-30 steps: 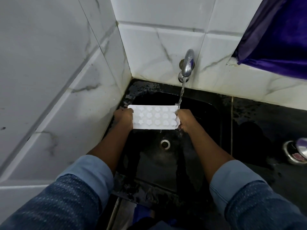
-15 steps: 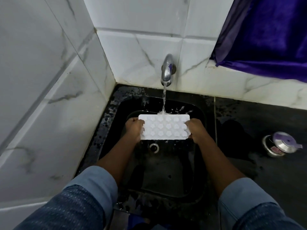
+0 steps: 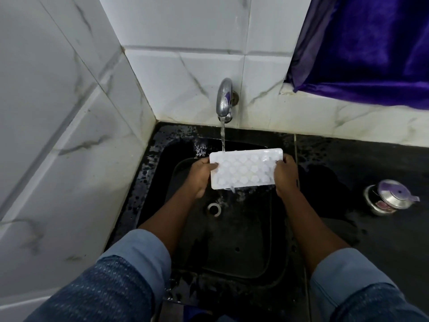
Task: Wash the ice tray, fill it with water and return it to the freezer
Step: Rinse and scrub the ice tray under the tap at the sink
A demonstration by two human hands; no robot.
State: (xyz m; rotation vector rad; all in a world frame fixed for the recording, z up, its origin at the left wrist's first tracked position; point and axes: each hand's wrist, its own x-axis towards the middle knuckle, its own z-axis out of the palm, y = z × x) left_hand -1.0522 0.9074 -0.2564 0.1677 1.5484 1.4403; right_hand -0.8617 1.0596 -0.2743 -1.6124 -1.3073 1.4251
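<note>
- We find the left hand (image 3: 202, 174) pinching the left short end of the ice tray (image 3: 246, 169), thumb on the top face and fingers curled beneath. The right hand (image 3: 284, 174) clamps the right end likewise.
- The tray sits at the centre of the frame, cavities up, held over the sink (image 3: 232, 252) and clear of its floor.
- Water (image 3: 223, 138) from the tap (image 3: 224, 101) strikes the tray's far left corner. A second ago it struck the right end, then the middle, so the tray has travelled rightward under the stream.
- Water drips off the near edge above the drain (image 3: 214, 208).
- We judge that the whole face has now been rinsed. Whether the cavities are full we cannot tell.
- A steel pot (image 3: 390, 197) stands on the counter (image 3: 371, 163) at right, well apart.
</note>
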